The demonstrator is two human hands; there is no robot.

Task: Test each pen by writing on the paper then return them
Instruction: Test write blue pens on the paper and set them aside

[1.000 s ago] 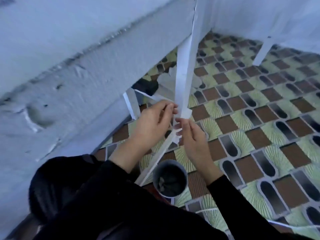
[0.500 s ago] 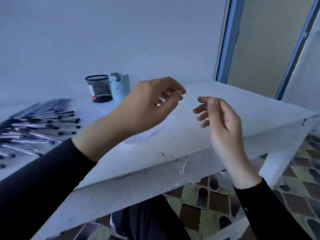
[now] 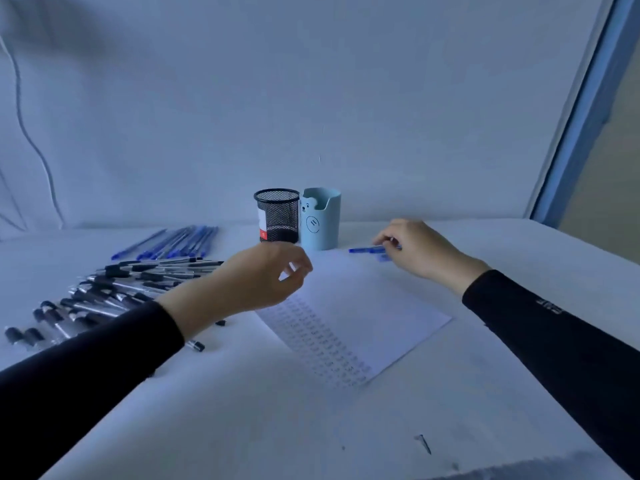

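A white paper with rows of small pen marks along its left side lies on the white table. My right hand reaches past the paper's far edge and pinches a blue pen that lies on the table. My left hand hovers above the paper's left corner with its fingers loosely curled and nothing in them. Several black-capped pens are spread on the left. A row of blue pens lies behind them.
A black mesh pen cup and a light blue bear cup stand side by side at the back by the wall. A blue door frame rises at the right. A small dark speck marks the table's near edge.
The view rose from the floor under the table to the tabletop. Both hands came up from below; the right hand reached forward and took hold of the blue pen.
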